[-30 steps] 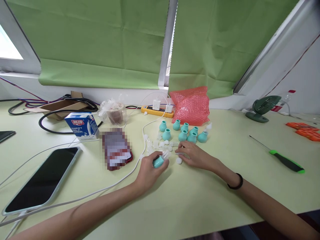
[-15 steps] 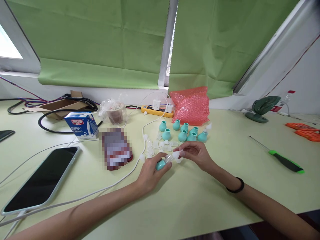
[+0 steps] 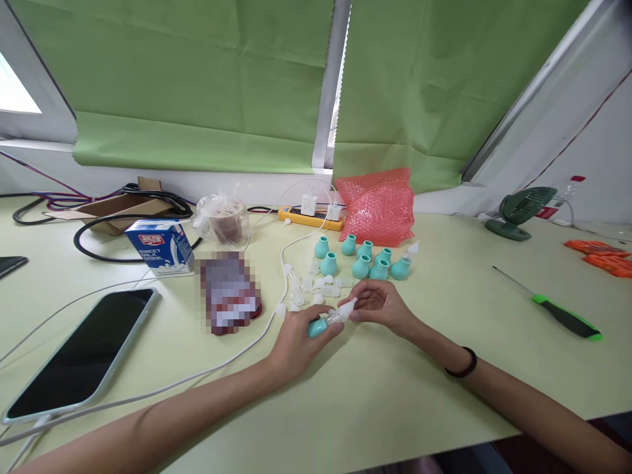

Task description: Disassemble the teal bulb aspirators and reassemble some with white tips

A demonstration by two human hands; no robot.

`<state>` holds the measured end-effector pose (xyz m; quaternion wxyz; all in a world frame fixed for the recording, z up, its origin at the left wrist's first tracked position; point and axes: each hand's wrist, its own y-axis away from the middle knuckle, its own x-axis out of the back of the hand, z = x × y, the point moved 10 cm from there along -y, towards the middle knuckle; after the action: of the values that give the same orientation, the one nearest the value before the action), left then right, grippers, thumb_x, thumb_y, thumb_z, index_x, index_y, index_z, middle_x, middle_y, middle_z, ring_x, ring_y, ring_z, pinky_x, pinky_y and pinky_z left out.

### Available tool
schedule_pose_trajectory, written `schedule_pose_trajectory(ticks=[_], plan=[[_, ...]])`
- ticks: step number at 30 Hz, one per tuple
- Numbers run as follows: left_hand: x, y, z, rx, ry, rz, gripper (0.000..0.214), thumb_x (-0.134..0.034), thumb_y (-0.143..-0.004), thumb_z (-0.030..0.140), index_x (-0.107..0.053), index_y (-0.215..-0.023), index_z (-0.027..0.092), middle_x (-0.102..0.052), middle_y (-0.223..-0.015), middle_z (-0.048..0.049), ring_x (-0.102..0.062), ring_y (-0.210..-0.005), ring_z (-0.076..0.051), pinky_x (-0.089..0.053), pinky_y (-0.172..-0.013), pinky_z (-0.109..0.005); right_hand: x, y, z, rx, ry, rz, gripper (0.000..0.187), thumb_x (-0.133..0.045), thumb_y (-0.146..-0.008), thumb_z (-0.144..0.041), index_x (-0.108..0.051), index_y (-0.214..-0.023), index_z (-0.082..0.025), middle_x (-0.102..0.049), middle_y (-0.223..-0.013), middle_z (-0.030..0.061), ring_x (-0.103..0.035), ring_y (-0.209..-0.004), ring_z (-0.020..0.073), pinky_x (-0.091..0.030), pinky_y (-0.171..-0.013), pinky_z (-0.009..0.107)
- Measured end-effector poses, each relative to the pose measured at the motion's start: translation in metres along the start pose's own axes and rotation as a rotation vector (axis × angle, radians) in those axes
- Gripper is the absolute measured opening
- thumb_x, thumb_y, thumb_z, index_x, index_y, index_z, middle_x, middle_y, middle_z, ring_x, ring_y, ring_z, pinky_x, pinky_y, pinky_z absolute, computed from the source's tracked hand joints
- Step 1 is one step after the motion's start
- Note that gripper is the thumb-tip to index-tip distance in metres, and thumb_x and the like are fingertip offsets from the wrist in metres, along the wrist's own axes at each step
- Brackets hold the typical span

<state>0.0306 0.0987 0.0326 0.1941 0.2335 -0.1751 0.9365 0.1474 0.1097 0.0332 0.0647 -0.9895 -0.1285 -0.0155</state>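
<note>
My left hand (image 3: 303, 336) is wrapped round the teal bulb end of a small nasal aspirator (image 3: 318, 327), which has a clear tube and a frosted white nozzle (image 3: 347, 309) pointing up to the right. At that nozzle, the thumb and curled fingers of my right hand (image 3: 378, 306) lie on either side of it. Just beyond the hands is a loose pile of clear and white plastic parts (image 3: 328, 289). Several teal bulbs (image 3: 328, 264) stand behind the pile, open necks upward. One bulb (image 3: 400, 268) at the right lies beside a white nozzle (image 3: 413, 249).
Pink bubble wrap (image 3: 378, 210) and a yellow power strip (image 3: 291, 216) lie at the back. Left are a milk carton (image 3: 162, 249), a blurred item (image 3: 230, 293), a phone (image 3: 83, 355) and a white cable (image 3: 222, 364). Right are a screwdriver (image 3: 563, 317) and a green fan (image 3: 523, 207).
The white nozzle now sits in line with the clear tube and its tapered end shows. My right fingers have shifted slightly lower round it. My left hand keeps its hold.
</note>
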Motion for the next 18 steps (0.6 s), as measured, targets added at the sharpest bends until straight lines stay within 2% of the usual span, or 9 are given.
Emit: schedule_pose_trajectory(ticks=[6,11,18], plan=[[0.002,0.0,0.0,-0.003,0.008,0.011,0.035,-0.045,-0.075,0.045,-0.062,-0.087,0.017,-0.06,-0.062,0.0016,-0.049,-0.055,-0.011,-0.037,-0.052,-0.019,0.005,0.0,0.009,-0.044,-0.052,0.104,0.024,-0.074,-0.051,-0.018,-0.055,-0.065,-0.016,-0.067,-0.068,0.0021,-0.063,-0.064,0.0153,-0.051,-0.058,0.026],[0.001,0.001,0.004,-0.042,-0.061,-0.001,0.033,-0.041,-0.078,0.041,-0.063,-0.078,0.016,-0.054,-0.058,0.003,-0.043,-0.054,-0.01,-0.033,-0.051,-0.019,0.006,0.002,0.016,-0.068,-0.09,0.141,0.023,-0.074,-0.051,-0.016,-0.055,-0.064,-0.016,-0.066,-0.065,0.0003,-0.062,-0.06,0.0127,-0.051,-0.058,0.023],[0.0,0.003,0.005,-0.062,-0.172,0.004,0.035,-0.037,-0.08,0.042,-0.06,-0.072,0.016,-0.051,-0.056,0.0003,-0.041,-0.053,-0.011,-0.032,-0.051,-0.021,0.001,0.004,0.026,-0.12,-0.203,0.164,0.024,-0.073,-0.052,-0.022,-0.051,-0.058,-0.016,-0.063,-0.06,-0.0017,-0.062,-0.059,0.0136,-0.053,-0.06,0.029]])
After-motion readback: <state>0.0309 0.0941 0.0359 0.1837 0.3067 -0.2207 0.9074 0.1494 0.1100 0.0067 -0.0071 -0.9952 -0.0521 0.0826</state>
